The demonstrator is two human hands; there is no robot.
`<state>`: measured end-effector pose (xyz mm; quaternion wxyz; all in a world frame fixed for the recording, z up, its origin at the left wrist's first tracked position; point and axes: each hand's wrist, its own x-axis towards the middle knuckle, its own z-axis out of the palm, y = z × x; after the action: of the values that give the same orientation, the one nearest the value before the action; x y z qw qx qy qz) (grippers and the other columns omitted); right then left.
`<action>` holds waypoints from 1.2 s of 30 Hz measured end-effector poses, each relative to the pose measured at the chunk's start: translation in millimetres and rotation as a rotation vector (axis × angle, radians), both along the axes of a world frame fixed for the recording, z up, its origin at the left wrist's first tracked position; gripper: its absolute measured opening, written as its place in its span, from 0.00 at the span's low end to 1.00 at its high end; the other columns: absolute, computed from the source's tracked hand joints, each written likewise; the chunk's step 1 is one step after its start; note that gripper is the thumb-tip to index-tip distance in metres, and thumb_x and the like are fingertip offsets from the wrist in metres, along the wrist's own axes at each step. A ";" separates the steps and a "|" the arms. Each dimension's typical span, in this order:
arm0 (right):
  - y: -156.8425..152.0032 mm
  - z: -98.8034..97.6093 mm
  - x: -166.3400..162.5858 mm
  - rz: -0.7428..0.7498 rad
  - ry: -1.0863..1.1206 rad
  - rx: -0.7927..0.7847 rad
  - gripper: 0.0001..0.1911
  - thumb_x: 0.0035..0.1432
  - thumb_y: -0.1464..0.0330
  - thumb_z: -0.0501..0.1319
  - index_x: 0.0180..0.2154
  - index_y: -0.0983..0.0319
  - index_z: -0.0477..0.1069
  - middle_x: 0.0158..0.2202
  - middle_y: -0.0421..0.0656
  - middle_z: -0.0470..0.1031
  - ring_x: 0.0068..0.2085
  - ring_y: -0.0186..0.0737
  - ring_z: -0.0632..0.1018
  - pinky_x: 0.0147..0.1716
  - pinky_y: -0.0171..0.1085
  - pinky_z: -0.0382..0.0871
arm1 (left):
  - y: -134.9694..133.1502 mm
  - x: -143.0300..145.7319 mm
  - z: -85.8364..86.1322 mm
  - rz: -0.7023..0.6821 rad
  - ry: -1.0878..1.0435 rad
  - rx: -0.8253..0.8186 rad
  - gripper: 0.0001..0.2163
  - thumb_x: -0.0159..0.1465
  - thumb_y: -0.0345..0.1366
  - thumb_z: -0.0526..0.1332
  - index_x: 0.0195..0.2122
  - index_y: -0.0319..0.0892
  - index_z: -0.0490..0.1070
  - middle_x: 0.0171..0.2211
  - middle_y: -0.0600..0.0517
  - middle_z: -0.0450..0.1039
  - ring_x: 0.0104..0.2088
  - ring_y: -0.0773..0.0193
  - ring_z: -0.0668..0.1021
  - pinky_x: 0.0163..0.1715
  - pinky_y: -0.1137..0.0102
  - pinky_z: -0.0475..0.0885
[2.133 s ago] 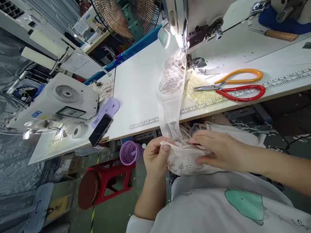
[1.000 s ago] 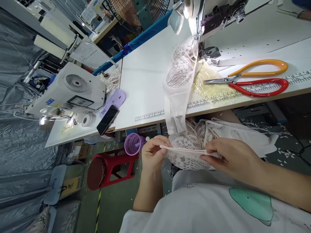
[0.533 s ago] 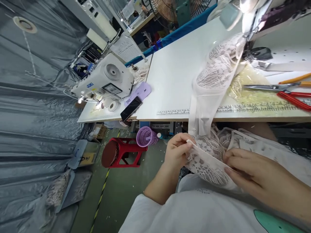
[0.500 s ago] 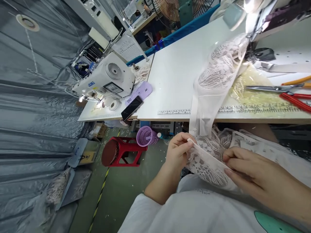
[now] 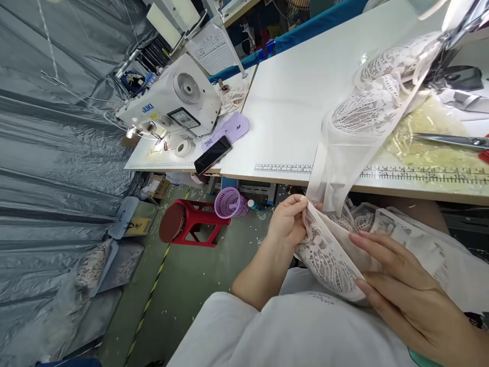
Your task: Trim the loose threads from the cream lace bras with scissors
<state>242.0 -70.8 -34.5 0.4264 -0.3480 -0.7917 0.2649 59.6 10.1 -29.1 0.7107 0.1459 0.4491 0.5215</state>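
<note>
Over my lap is a white lace bra cup (image 5: 330, 260) with a smooth edge band and a paler lining. My left hand (image 5: 288, 221) is closed, pinching the upper corner of its edge between thumb and fingertips. At the lower end of that edge, my right hand (image 5: 412, 280) holds the cup between the thumb and a finger, its upper fingers stretched across the lining. More white lace bra pieces (image 5: 367, 109) run up the tabletop to the sewing machine's needle area (image 5: 445, 43) at upper right and hang over the table edge.
Scissors (image 5: 451, 140) lie on a yellowish plastic bag (image 5: 414, 132) at right. Leftward are a JUKI sewing machine (image 5: 171, 102), a phone (image 5: 213, 154) and a purple card (image 5: 237, 127). A purple basket (image 5: 231, 203) and a red stool (image 5: 200, 224) stand on the floor.
My right hand's fingers have straightened and spread along the cup. The cup's edge tilts more steeply and its lining shows more. The camera view has shifted.
</note>
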 end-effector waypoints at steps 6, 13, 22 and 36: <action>0.7 -5.2 5.9 0.063 -0.025 0.047 0.09 0.56 0.77 0.55 0.36 0.59 0.68 0.62 0.45 0.59 0.61 0.51 0.62 0.60 0.50 0.54 | -2.3 1.4 -4.6 0.003 -0.020 -0.057 0.09 0.48 0.29 0.68 0.21 0.38 0.66 0.17 0.56 0.68 0.20 0.71 0.72 0.35 0.69 0.72; 3.1 -5.4 9.9 0.019 -0.032 0.036 0.08 0.57 0.76 0.54 0.30 0.60 0.69 0.61 0.45 0.59 0.58 0.52 0.65 0.56 0.51 0.61 | -3.7 0.5 -1.1 -0.005 0.018 -0.010 0.11 0.43 0.32 0.72 0.20 0.38 0.68 0.17 0.57 0.69 0.19 0.73 0.71 0.38 0.69 0.74; 28.1 -0.4 21.3 -0.068 -0.058 -0.230 0.11 0.62 0.67 0.55 0.27 0.60 0.69 0.36 0.46 0.73 0.24 0.32 0.73 0.19 0.32 0.67 | -12.6 -9.3 26.5 -0.202 0.283 0.462 0.05 0.53 0.36 0.69 0.24 0.42 0.75 0.23 0.54 0.71 0.27 0.70 0.73 0.46 0.65 0.73; 20.1 5.0 22.4 -0.121 -0.019 -0.234 0.12 0.61 0.64 0.57 0.44 0.61 0.69 0.33 0.44 0.75 0.32 0.37 0.77 0.21 0.31 0.68 | -9.9 -17.9 36.6 -0.220 0.436 0.635 0.03 0.51 0.35 0.70 0.25 0.44 0.78 0.22 0.51 0.74 0.25 0.65 0.75 0.28 0.68 0.73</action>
<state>264.4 -50.8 -29.5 0.3907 -0.4448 -0.7371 0.3259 41.7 0.2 7.6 0.5700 0.5128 0.3873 0.5120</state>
